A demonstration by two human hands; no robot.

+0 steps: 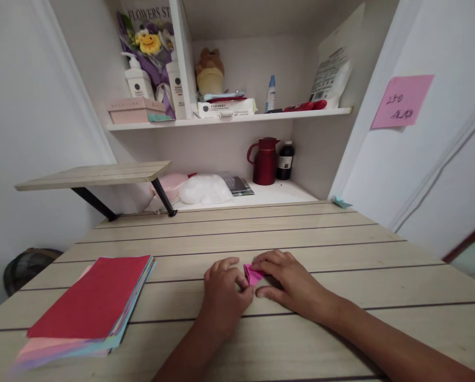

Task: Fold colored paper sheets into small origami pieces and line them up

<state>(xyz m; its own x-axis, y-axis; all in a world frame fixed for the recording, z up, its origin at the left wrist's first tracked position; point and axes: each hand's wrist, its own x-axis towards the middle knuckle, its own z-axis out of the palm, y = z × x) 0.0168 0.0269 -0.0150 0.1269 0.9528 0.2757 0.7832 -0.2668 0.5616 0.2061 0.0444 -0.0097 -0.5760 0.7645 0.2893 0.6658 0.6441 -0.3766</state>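
Observation:
A small piece of folded pink paper lies on the wooden table between my two hands. At its lower left corner, my left hand is closed, with the thumb and a finger pinched together there; its other fingers curl above the tabletop. My right hand comes in from the right and holds the paper down with its fingertips on the upper right part, which they partly cover. The right thumb rests on the table just below the paper, apart from the fingers.
A stack of coloured paper sheets, red on top, lies at the left. Behind it stands a small raised shelf on black legs. At the back are a plastic bag, a red jug and a dark bottle.

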